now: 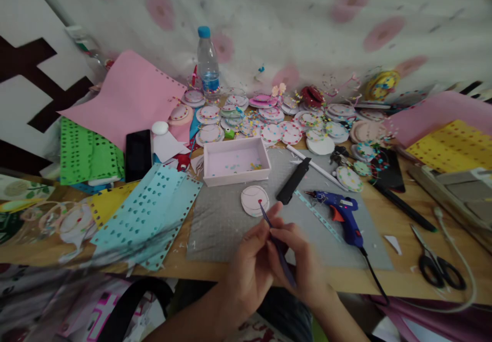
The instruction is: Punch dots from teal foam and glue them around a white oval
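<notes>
Head — hands (303, 261) on tweezers (284, 266); bottle label (210, 82) unreadable.

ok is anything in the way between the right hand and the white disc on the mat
Nothing visible blocks it: the right hand holds a purple tool whose tip reaches over the white disc. The black cutter lies to the right and the pale box beyond, both off that path.

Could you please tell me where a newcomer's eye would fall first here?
Probably the crowd of dotted paper discs along the back of the wooden table. Next, the blue glue gun lying on the grey cutting mat, right of centre. Then, at front centre, the right hand holding a slim purple tool, its tip at a white disc.
</notes>
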Action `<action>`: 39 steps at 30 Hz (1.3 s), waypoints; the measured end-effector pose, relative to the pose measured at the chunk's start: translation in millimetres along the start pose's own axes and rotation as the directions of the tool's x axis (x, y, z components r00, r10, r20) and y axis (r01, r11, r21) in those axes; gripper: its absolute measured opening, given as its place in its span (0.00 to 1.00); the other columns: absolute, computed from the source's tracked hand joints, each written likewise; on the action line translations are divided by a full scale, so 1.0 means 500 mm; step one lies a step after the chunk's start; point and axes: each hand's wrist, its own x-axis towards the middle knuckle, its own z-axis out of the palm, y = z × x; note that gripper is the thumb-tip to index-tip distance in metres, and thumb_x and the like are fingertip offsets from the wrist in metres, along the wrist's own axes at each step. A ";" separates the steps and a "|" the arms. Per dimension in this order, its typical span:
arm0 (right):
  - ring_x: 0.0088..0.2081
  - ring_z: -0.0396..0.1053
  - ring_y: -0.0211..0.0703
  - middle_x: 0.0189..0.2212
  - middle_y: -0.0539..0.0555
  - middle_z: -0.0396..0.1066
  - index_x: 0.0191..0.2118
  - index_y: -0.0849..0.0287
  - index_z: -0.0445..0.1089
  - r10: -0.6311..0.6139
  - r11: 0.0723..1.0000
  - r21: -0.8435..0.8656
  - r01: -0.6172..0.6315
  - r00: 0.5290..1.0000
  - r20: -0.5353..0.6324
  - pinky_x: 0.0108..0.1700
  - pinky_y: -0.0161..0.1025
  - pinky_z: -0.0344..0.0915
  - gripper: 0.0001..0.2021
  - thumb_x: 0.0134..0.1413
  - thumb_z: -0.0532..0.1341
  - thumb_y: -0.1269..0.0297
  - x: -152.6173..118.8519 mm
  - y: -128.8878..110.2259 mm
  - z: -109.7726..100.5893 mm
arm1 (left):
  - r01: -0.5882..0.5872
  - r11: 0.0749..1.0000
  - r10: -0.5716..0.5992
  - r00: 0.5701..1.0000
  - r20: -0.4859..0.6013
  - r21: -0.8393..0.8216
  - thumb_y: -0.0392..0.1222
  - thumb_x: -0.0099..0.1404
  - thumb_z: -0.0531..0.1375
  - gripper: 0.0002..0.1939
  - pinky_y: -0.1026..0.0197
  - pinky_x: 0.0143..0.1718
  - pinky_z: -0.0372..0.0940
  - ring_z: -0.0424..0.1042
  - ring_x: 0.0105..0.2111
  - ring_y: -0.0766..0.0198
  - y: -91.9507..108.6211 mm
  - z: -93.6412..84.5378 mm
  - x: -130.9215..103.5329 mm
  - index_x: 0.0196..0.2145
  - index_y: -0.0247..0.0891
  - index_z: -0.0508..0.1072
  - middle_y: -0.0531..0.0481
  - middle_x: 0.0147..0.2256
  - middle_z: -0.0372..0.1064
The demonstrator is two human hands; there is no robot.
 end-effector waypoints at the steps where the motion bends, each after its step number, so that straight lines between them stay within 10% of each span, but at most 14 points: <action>1: 0.29 0.64 0.41 0.29 0.52 0.66 0.43 0.54 0.61 0.028 0.999 0.023 -0.027 0.999 -0.045 0.29 0.36 0.63 0.13 0.54 0.55 0.77 -0.001 -0.002 0.004 | -0.022 0.999 0.021 1.000 0.014 0.042 0.34 0.60 0.63 0.17 0.65 0.45 0.64 0.73 0.38 0.66 -0.004 -0.002 -0.002 0.48 0.35 0.75 0.47 0.36 0.76; 9: 0.26 0.58 0.37 0.23 0.46 0.58 0.33 0.54 0.56 0.169 0.944 0.317 -0.091 0.959 -0.229 0.28 0.35 0.56 0.12 0.51 0.56 0.80 -0.008 0.007 0.010 | -0.176 0.842 0.152 0.984 0.088 0.509 0.44 0.65 0.59 0.13 0.57 0.52 0.60 0.67 0.49 0.57 -0.013 -0.011 0.003 0.46 0.40 0.76 0.45 0.49 0.70; 13: 0.26 0.56 0.36 0.26 0.46 0.55 0.37 0.54 0.54 0.308 0.909 0.355 -0.218 0.926 -0.220 0.26 0.33 0.55 0.10 0.55 0.54 0.77 0.001 0.026 -0.021 | -0.395 0.232 0.308 0.897 0.318 0.889 0.39 0.68 0.54 0.12 0.58 0.50 0.60 0.69 0.45 0.61 0.054 -0.041 -0.004 0.37 0.38 0.79 0.46 0.41 0.72; 16: 0.24 0.54 0.35 0.26 0.46 0.52 0.37 0.53 0.52 0.380 0.855 0.398 -0.333 0.924 -0.043 0.24 0.31 0.54 0.08 0.57 0.52 0.74 0.003 0.048 -0.044 | -0.516 -0.320 0.286 0.747 0.600 0.795 0.33 0.65 0.55 0.09 0.57 0.47 0.61 0.69 0.41 0.61 0.121 -0.070 -0.011 0.37 0.37 0.76 0.46 0.37 0.71; 21: 0.29 0.56 0.36 0.30 0.48 0.54 0.37 0.54 0.53 0.284 0.926 0.196 -0.321 0.939 0.196 0.30 0.32 0.58 0.10 0.54 0.54 0.76 0.009 0.068 -0.050 | -0.459 -0.752 0.009 0.711 0.703 0.474 0.30 0.64 0.54 0.15 0.50 0.50 0.61 0.66 0.45 0.56 0.170 -0.111 -0.005 0.48 0.35 0.70 0.42 0.45 0.70; 39: 0.24 0.57 0.37 0.26 0.47 0.57 0.34 0.55 0.50 0.238 0.970 -0.061 -0.234 0.882 0.406 0.26 0.34 0.53 0.09 0.52 0.52 0.75 0.067 0.067 -0.037 | -0.497 -0.764 -0.167 0.768 0.618 0.411 0.32 0.64 0.52 0.20 0.45 0.60 0.53 0.56 0.60 0.53 0.169 -0.116 0.013 0.54 0.34 0.66 0.40 0.57 0.62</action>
